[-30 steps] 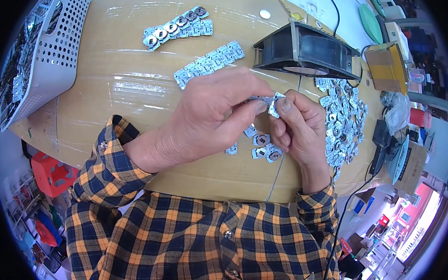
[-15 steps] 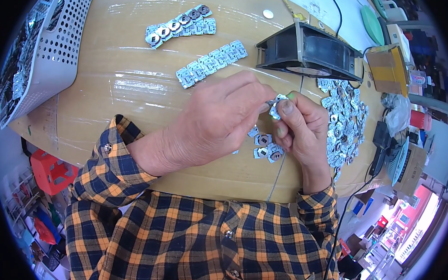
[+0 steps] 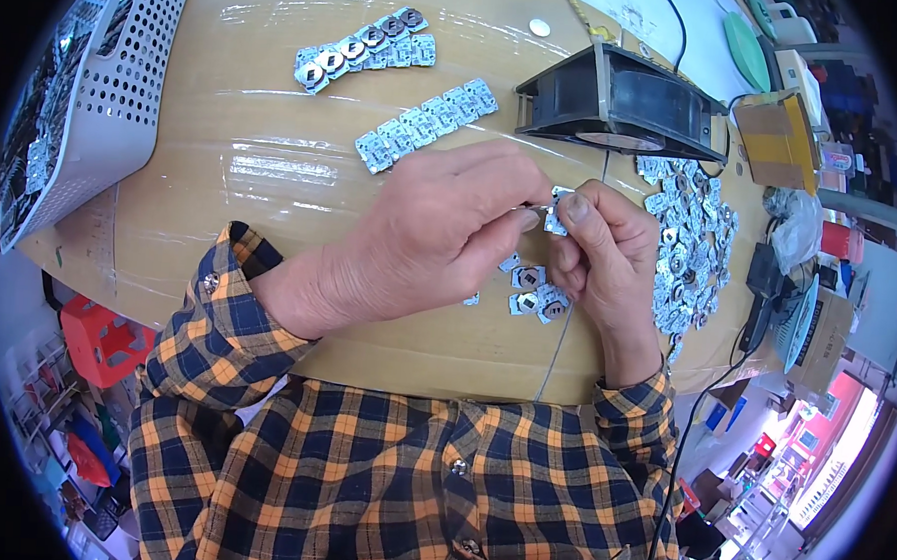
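Observation:
My right hand (image 3: 615, 247) pinches a small circuit board (image 3: 555, 221) between thumb and fingers. My left hand (image 3: 451, 225) is closed beside it, its fingertips on a thin metal tool (image 3: 539, 209) whose tip meets the board; the rest of the tool is hidden in the fist. Below the hands lie a few loose small boards (image 3: 538, 302), some with a round metal coin-cell holder on them. Beyond my left hand rests a joined strip of bare boards (image 3: 427, 125). Farther off, a strip with round metal parts (image 3: 353, 51) lies across another strip.
At the right is a large pile of similar boards (image 3: 685, 255). A black box-shaped fan (image 3: 621, 102) stands beyond the hands. A white perforated basket (image 3: 126, 96) holding dark parts sits at the left. Behind the fan's right end is a cardboard box (image 3: 775, 139); a black cable (image 3: 704, 391) hangs over the table's right side.
My left fingertips and the tool have shifted slightly down along the board. The board has turned a little in my right fingers; both hands stay together.

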Available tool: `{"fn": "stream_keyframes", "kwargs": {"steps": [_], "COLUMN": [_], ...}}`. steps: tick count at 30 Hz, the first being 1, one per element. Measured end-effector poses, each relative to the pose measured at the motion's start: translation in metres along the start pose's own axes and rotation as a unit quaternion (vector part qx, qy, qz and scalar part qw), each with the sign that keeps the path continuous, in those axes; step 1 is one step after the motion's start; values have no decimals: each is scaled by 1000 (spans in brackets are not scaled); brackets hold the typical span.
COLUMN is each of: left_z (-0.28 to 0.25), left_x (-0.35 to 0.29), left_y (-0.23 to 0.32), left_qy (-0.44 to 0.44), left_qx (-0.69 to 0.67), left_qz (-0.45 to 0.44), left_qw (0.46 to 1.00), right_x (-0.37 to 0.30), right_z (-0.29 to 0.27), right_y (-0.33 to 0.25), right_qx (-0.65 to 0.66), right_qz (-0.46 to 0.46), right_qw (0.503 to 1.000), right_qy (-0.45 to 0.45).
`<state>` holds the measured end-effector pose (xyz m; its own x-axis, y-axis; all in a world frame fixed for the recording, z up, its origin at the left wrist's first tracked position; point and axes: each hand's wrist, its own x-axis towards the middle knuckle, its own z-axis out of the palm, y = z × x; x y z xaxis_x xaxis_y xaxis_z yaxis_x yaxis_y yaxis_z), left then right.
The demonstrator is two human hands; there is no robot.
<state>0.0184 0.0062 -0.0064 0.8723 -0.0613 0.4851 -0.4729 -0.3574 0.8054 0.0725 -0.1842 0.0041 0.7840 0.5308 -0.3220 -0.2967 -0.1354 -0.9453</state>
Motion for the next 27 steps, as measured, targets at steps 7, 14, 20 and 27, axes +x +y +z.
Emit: {"fn": "stream_keyframes", "kwargs": {"steps": [7, 14, 20, 27], "left_z": [-5, -5, -6, -1], "left_x": [0, -2, 2, -2], "left_y": [0, 2, 9, 4], "left_qy": [52, -105, -94, -116], "left_qx": [-22, -156, -224, -202], "left_qz": [-88, -190, -255, -238], "left_qw": [995, 964, 936, 943], "right_x": [-2, -3, -5, 0], "right_z": [-10, -16, -15, -9], "right_y": [-10, -9, -14, -5], "right_qx": [-205, -279, -216, -243], "right_qz": [-77, -188, -131, -158], "right_qw": [969, 941, 967, 954], "right_qy": [-110, -31, -33, -72]}}
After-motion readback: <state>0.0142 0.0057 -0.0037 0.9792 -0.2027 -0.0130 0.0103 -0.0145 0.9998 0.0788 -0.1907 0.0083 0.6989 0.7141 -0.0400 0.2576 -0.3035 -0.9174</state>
